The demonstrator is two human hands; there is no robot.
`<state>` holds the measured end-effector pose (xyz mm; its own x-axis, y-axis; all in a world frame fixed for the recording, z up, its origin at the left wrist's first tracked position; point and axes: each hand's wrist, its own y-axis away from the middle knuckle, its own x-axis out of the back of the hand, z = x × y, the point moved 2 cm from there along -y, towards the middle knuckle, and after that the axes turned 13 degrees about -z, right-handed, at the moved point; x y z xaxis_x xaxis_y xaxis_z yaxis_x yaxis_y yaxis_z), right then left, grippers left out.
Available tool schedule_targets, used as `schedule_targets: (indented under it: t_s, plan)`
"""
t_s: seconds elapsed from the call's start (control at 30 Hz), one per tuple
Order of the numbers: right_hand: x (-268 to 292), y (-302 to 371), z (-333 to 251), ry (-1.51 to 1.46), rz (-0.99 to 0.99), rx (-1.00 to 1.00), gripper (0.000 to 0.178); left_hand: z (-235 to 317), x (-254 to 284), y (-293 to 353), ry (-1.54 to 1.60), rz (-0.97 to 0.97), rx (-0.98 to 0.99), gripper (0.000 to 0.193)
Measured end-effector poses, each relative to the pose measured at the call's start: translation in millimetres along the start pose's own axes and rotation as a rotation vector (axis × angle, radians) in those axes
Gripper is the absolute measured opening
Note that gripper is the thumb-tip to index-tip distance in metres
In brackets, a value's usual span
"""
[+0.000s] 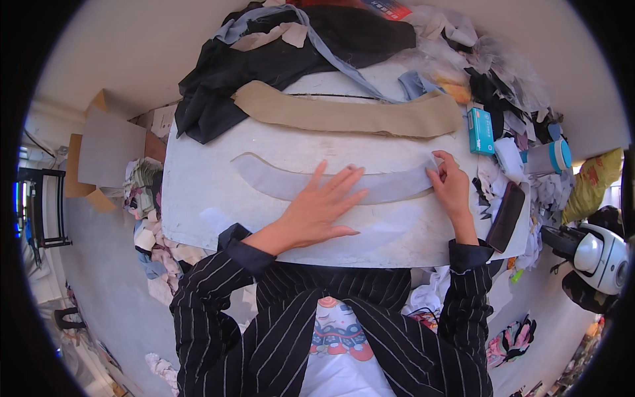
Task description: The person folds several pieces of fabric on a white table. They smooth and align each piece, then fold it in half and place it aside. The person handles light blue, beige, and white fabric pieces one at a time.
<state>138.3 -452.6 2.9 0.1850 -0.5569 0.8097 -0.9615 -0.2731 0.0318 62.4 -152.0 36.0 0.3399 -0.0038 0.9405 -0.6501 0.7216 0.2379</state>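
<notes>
A curved, pale grey-white strip of cloth (390,188) lies on the white tabletop, with a thin tan edge showing along parts of its border. My left hand (319,206) rests flat across the middle of it, fingers spread. At the strip's right end, my right hand (450,182) pinches the corner between thumb and fingertips. Beyond both hands lies a wider curved tan cloth piece (350,117), apart from them. Behind that, dark cloth (297,53) is heaped, with a light blue strip (331,56) trailing over it.
The white table (198,178) has a teal box (481,131) and a dark, long case (506,217) near its right edge. A white jar with a blue lid (552,157) stands beyond. Cloth scraps (147,192) pile up left of the table, near an opened cardboard box (109,149).
</notes>
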Motion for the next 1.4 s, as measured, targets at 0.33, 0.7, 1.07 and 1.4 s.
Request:
schedule_targets:
  t_s: [0.33,0.7,1.07,1.4]
  plan:
    - [3,16,13,-0.132,0.073,-0.089,0.05,-3,-28,-36,-0.005,-0.029,-0.131,0.074]
    - [19,17,28,-0.117,0.277,-0.188,0.054,-4,-30,-35,-0.006,0.006,-0.133,0.073]
    - [5,-12,12,-0.539,-0.065,-0.199,0.024,-2,-26,-32,0.018,0.003,-0.15,0.072]
    - [27,-33,-18,-0.473,-0.062,-0.129,0.016,-2,-19,-24,0.134,0.122,-0.173,0.069]
